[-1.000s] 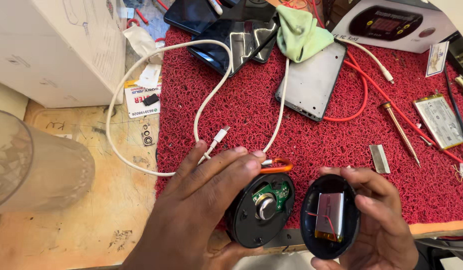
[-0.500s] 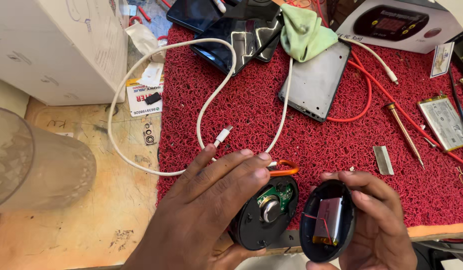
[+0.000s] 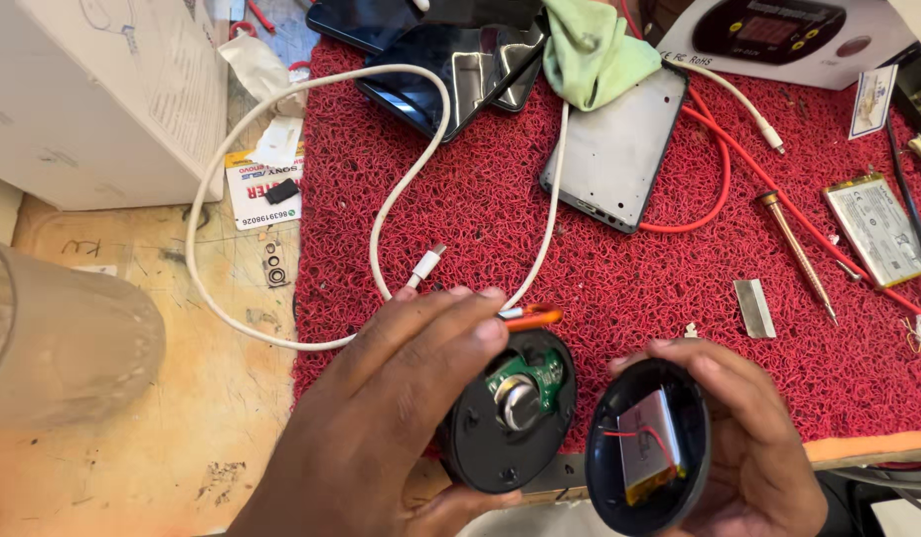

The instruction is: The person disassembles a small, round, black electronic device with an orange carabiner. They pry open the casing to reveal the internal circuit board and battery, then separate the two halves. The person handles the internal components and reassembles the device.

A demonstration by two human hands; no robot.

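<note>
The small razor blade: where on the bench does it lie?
In the head view, the razor blade lies flat on the red mat, right side, beside the brass-tipped tool, above the right hand.

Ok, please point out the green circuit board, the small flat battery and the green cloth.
green circuit board (image 3: 536,373), head view, its middle.
small flat battery (image 3: 647,446), head view, its silver face.
green cloth (image 3: 591,55), head view, its centre fold.
</note>
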